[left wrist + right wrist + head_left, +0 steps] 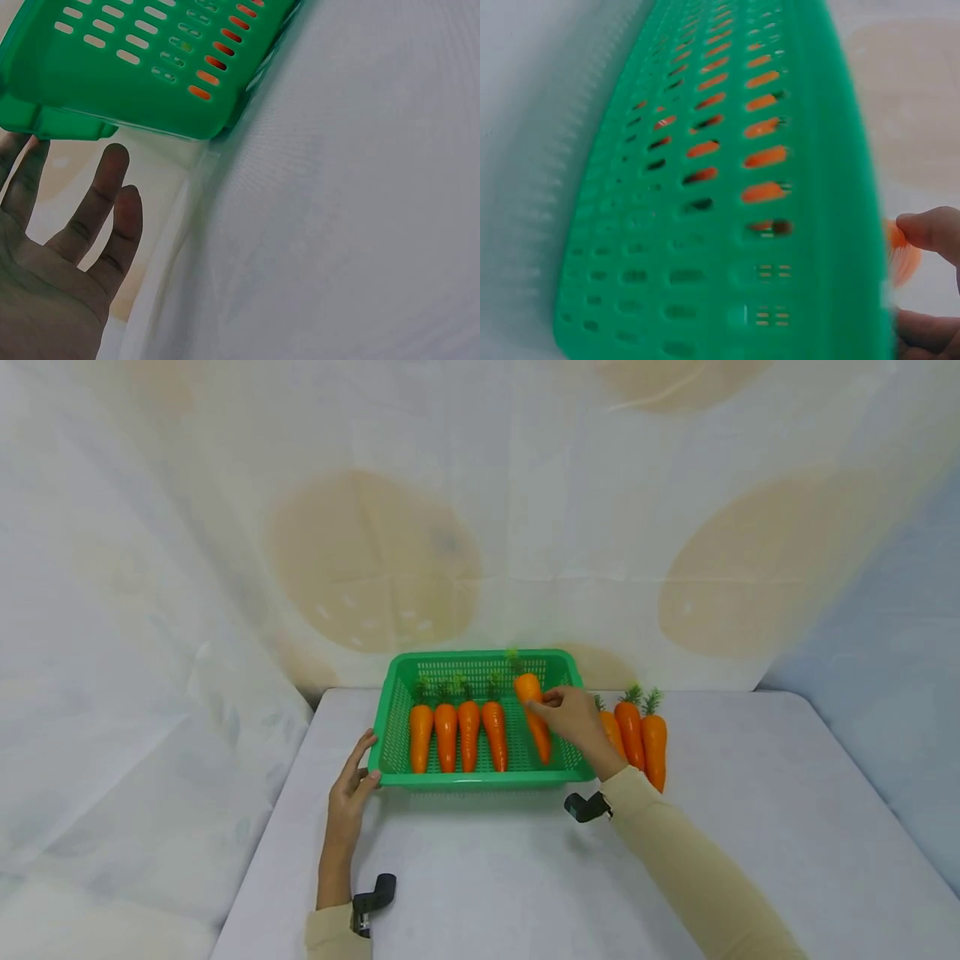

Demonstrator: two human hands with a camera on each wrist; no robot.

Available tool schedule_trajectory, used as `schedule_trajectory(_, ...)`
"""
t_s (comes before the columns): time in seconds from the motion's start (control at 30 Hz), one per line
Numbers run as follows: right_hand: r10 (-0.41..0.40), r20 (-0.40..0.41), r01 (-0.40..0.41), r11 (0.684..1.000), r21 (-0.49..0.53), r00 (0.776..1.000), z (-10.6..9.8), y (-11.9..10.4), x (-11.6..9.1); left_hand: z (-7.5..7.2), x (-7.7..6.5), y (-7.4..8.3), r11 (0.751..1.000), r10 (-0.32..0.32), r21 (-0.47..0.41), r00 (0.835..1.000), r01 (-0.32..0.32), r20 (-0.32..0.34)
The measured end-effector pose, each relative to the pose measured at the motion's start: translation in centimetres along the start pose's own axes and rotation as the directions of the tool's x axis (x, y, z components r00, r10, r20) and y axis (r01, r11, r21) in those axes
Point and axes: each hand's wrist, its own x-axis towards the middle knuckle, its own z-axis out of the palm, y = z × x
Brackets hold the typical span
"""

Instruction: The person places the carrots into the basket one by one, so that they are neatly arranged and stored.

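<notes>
My right hand (pixel 572 718) pinches an orange carrot (pixel 529 693) with a green leafy top over the right part of a green basket (pixel 465 779). The carrot slants, its tip pointing down toward the basket floor. Inside, several carrots (pixel 468 735) lie side by side, tops to the back. My left hand (pixel 348 797) touches the basket's left rim, its fingers mostly straight. In the left wrist view, two fingers (pixel 105 195) extend free below the rim. The basket wall in the right wrist view hides most of the held carrot.
More carrots (pixel 654 743) lie to the right of the basket, partly behind my right wrist. A white cloth covers the table (pixel 480 877). Behind the basket hangs a pale curtain (pixel 525 543) with tan round shapes.
</notes>
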Motion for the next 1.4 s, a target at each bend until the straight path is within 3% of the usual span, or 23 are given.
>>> schedule_trajectory(0.43,0.044,0.006,-0.044,0.998,-0.035,0.999,2.2,0.9,0.8,0.3,0.0,0.3,0.999,-0.022,0.023,1.000,0.022,0.009)
schedule_trajectory(0.67,0.070,0.015,-0.069,0.996,-0.061,0.997,3.0,1.3,1.0,0.2,0.2,-2.9,1.000,-0.008,0.009,1.000,0.008,-0.006)
schedule_trajectory(0.83,0.086,0.040,-0.082,0.993,-0.090,0.996,3.5,1.5,1.5,0.3,0.3,-3.7,1.000,0.010,0.011,1.000,-0.009,-0.019)
schedule_trajectory(1.13,0.168,0.084,-0.159,0.981,-0.112,0.982,3.9,1.0,2.0,0.0,0.4,-3.7,1.000,0.023,0.009,1.000,-0.022,-0.011)
schedule_trajectory(1.4,0.160,0.104,-0.145,0.980,-0.134,0.982,4.7,0.5,2.4,-0.3,0.4,-2.9,1.000,0.020,0.008,1.000,-0.020,-0.009)
